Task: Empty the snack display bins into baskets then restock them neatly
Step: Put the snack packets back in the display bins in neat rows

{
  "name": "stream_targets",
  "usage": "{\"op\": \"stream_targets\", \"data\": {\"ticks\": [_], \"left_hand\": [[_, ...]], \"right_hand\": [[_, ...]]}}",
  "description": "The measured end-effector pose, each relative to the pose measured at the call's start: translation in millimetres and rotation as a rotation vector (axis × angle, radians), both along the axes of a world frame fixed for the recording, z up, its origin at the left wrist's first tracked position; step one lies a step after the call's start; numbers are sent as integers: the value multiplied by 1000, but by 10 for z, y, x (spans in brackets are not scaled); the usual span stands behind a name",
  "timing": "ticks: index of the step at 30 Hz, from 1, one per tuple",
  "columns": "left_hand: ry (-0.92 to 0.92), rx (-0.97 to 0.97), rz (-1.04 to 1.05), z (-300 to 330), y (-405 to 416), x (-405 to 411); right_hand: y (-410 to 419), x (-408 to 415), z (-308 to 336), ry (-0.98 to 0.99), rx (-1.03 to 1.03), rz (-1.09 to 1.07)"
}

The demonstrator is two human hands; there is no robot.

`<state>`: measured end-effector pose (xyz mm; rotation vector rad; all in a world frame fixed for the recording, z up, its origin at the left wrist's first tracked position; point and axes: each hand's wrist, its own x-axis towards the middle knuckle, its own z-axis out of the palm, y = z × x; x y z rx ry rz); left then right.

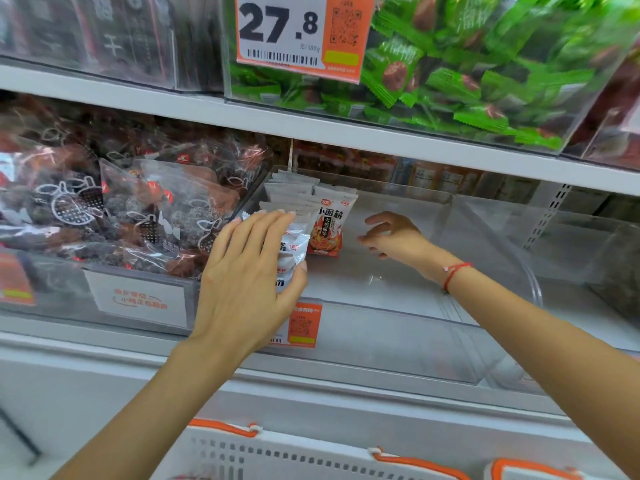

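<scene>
- Our left hand (249,271) is in the middle of the frame, and its fingers and thumb grasp a small white snack packet (294,251) at the left front part of the clear display bin (398,327).
- The back of this hand covers most of the packet, so we see only its crinkled right edge and some printed characters.
- Just behind the hand, a row of the same white packets (294,195) stands upright against the left wall of the bin; the front one (329,226) shows a red picture and is just beside our fingers.
- Our right hand (394,237) is at the centre right, inside the bin, with the fingers loosely spread and holding nothing. It is apart from the packets, and its wrist has a red string bracelet (453,275).
- The rest of the bin floor, to the right of the packets, is bare.
- On the front wall of the bin there is an orange price label (301,327), partly hidden by our left wrist.
- At the left of the frame, the next bin holds clear bags with dark dried fruit (131,209).
- In the upper right, a bin on the shelf above is full of green wrapped candies (467,74), and it has a big orange tag (298,32) reading 27.8.
- At the bottom edge, we see white baskets (294,459) with orange handles.
</scene>
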<state>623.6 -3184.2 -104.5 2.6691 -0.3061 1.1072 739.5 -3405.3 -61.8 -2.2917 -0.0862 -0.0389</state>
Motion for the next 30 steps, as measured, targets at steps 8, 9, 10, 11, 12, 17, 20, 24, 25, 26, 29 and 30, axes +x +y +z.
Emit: {"op": "stream_targets", "data": {"ticks": [8, 9, 10, 11, 12, 17, 20, 24, 25, 26, 29, 30], "left_hand": [[-294, -78, -62, 42, -97, -579], [-288, -124, -71, -59, -138, -725], [-239, -161, -73, -205, -173, -869], [-154, -191, -58, -363, -204, -1014], [-20, -220, -28, -586, -212, -1136], [650, -217, 42, -2032, -127, -1785], [799, -70, -2, -2737, 13, -2146], [978, -37, -19, -2986, 135, -2276], [949, -44, -25, -2960, 135, -2232], [935, -101, -25, -2932, 132, -2180], [919, -301, 49, -2923, 196, -1950], [948, -341, 38, -2929, 233, -1874]], "right_hand": [[-245, -1485, 45, -531, -209, 492], [-270, -1625, -67, -461, -268, 539], [-297, -1748, -219, -356, -342, 584], [-320, -1849, -401, -239, -434, 624], [-340, -1939, -621, -118, -526, 652], [-414, -2415, -2051, 314, -615, 606], [-420, -2743, -2707, 441, -583, 594], [-272, -2949, -3115, 477, -505, 593], [-186, -2930, -3157, 457, -495, 579], [-65, -2885, -3186, 428, -484, 565], [410, -2733, -3286, 313, -406, 552], [558, -2691, -3343, 281, -387, 559]]}}
